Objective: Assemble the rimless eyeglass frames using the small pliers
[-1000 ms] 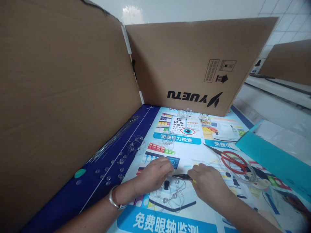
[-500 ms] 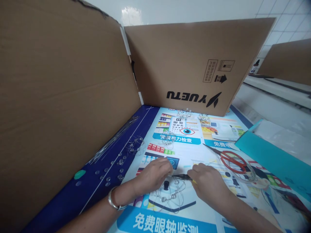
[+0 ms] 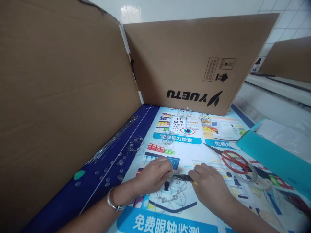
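My right hand [image 3: 206,179] is wrapped round the handles of a pair of pliers [image 3: 182,177], whose dark jaws point left. The jaw tips meet the fingers of my left hand [image 3: 155,174], which are pinched together. From that pinch hangs a piece of looped wire with clear beads [image 3: 175,196], resting over the printed sheet. Exactly where the jaws grip the wire is too small to make out. A silver bangle [image 3: 111,200] circles the left wrist.
Red-handled scissors [image 3: 234,161] lie right of my hands, beside a teal box [image 3: 274,158]. Loose clear beads [image 3: 108,179], a wire bundle [image 3: 114,139] and beaded wire pieces [image 3: 134,144] lie to the left and behind. Cardboard panels [image 3: 194,61] stand at the back and left.
Both hands keep nearly the same place and hold. The view has shifted very slightly.
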### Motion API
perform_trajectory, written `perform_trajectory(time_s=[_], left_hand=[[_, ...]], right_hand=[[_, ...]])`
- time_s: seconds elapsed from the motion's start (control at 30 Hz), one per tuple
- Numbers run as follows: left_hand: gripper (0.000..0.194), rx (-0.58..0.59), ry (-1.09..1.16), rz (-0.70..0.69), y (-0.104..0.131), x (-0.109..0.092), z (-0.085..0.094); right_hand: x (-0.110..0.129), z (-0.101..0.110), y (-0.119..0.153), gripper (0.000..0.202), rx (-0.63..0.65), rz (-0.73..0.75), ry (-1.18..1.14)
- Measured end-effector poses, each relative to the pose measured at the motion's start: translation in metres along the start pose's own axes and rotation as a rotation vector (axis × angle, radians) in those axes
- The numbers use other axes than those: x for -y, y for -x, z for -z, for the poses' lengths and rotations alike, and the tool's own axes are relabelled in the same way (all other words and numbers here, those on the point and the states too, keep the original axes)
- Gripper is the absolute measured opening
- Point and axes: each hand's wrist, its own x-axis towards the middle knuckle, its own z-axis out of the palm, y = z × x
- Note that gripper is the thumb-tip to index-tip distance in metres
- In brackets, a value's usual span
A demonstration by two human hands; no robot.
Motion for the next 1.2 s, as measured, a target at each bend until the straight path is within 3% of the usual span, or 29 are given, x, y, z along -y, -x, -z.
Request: perform_trajectory(time_s=[1.2], left_hand=[[0.011,0.001,-0.101,0.038,-0.0011,-0.0024,-0.0042]], right_hand=[[0.0011,-0.0052,-0.0043,0.010,-0.017,0.037,0.089]])
